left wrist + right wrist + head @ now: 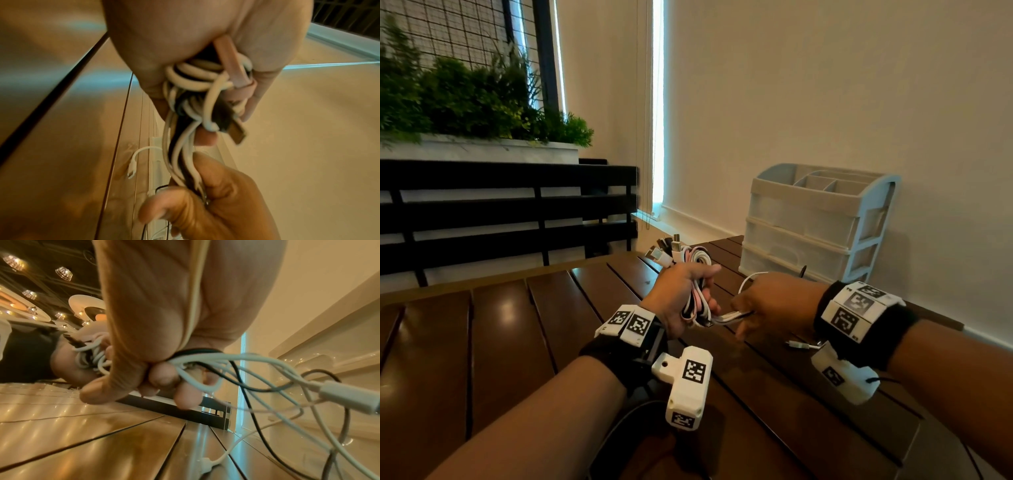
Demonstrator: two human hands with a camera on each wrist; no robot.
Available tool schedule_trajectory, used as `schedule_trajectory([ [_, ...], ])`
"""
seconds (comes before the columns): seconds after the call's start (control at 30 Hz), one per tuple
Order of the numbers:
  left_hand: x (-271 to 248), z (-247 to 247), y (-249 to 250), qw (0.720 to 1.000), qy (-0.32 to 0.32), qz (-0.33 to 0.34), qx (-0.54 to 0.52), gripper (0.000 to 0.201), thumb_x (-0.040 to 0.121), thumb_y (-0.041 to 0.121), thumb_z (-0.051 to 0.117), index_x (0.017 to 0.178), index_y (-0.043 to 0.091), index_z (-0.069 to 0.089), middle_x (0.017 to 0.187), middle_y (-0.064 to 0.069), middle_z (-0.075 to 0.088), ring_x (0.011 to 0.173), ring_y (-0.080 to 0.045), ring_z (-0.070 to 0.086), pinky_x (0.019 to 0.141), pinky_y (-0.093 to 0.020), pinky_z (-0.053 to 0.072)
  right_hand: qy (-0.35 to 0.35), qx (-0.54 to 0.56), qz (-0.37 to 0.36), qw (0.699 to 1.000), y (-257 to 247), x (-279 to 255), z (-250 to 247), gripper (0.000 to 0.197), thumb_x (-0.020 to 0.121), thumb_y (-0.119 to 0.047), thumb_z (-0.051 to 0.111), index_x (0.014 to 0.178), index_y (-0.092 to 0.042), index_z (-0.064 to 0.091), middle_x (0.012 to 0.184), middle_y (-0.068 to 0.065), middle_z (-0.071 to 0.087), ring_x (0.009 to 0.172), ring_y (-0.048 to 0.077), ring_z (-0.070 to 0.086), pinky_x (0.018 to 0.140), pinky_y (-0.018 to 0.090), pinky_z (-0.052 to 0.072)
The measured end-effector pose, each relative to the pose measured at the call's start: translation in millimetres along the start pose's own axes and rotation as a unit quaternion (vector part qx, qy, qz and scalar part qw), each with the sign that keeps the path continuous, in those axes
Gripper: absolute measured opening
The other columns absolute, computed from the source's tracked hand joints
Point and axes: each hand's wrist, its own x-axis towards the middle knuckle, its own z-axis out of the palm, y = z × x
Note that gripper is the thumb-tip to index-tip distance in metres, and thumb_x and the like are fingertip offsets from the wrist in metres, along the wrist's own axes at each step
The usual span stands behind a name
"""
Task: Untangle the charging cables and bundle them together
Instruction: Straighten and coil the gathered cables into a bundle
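Head view: left hand raised, fingers clenched round cable bundle; right hand fingers pinching trailing strands.

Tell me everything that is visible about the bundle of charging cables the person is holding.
The bundle of charging cables is a mix of round white cords, at least one flat pink cord and some black ones, all looking like soft plastic. The left hand grips the coiled part above the wooden table, with several plug ends sticking up beyond the fist. Loose strands run from it into the right hand, which pinches them. Past that hand, cable tails hang down, and a white connector lies on the table.
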Motion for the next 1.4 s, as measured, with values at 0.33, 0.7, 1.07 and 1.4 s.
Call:
schedule_trajectory([
  [0.33, 5, -10, -1, 0.989, 0.087, 0.086, -0.088, 0.029, 0.088, 0.021, 0.063, 0.063, 0.01, 0.051, 0.044, -0.002, 0.044, 0.037, -0.017, 0.047, 0.049, -0.027, 0.044, 0.035, 0.063, 0.1, 0.992, 20, -31, -23, 0.064, 0.073, -0.048, 0.076, 0.128, -0.035, 0.048, 0.12, -0.019, 0.046, 0.111, 0.004, 0.044, 0.095, 0.029, 0.043],
  [0.7, 5, -8, -3, 0.979, 0.063, 0.1, -0.165, 0.031, 0.087, 0.023, 0.063, 0.062, 0.011, 0.05, 0.046, -0.001, 0.041, 0.035, -0.016, 0.045, 0.048, -0.025, 0.046, -0.184, 0.135, 0.142, 0.963, 4, -48, 15, 0.02, 0.097, -0.035, 0.048, 0.098, -0.018, 0.06, 0.098, 0.002, 0.065, 0.075, 0.011, 0.061, 0.076, 0.029, 0.051],
  [1.07, 13, -19, -1, 0.973, 0.069, 0.12, -0.184, 0.03, 0.087, 0.023, 0.061, 0.062, 0.012, 0.049, 0.041, 0.0, 0.039, 0.035, -0.017, 0.044, 0.049, -0.025, 0.045, 0.006, 0.133, 0.2, 0.971, 99, -83, -4, 0.03, 0.099, -0.036, 0.045, 0.074, -0.022, 0.054, 0.071, -0.003, 0.052, 0.064, 0.008, 0.047, 0.066, 0.025, 0.042],
  [1.4, 13, -19, -3, 0.975, 0.056, 0.119, -0.18, 0.031, 0.087, 0.022, 0.06, 0.061, 0.012, 0.049, 0.042, -0.001, 0.04, 0.036, -0.016, 0.043, 0.046, -0.025, 0.045, 0.085, 0.118, 0.271, 0.951, 130, -88, 22, 0.033, 0.099, -0.035, 0.046, 0.077, -0.013, 0.059, 0.071, 0.003, 0.058, 0.068, 0.015, 0.053, 0.064, 0.026, 0.04],
])
